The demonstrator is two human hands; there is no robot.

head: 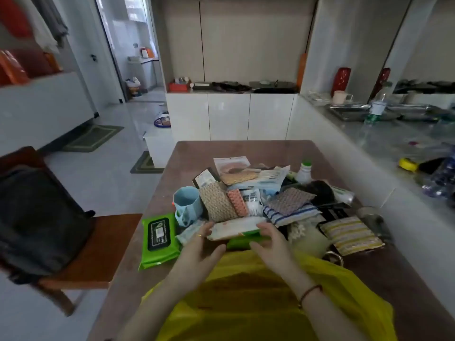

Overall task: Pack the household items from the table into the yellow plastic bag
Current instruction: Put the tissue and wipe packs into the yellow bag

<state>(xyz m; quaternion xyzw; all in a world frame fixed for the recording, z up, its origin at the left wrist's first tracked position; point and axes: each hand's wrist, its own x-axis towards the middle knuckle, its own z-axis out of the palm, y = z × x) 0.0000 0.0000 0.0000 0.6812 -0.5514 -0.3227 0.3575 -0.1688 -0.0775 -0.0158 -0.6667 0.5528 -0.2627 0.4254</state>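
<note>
The yellow plastic bag [246, 303] lies flat on the brown table [246, 150], under my forearms at the near edge. Just beyond it, my left hand [197, 252] and my right hand [273, 244] hold the two ends of a flat white-and-green packet [234, 228]. Behind it lies a heap of household items: a light blue mug [187, 205], patterned sponge cloths [216, 205], a striped cloth [293, 215], a small white bottle [304, 172]. A green wet-wipes pack [158, 238] lies to the left, a yellow striped sponge pack [350, 235] to the right.
A wooden chair [98, 249] with a black backpack [39, 225] stands left of the table. A white wall and a grey counter [394, 141] with bottles and trays run along the right. White cabinets [229, 116] stand beyond the table's far edge.
</note>
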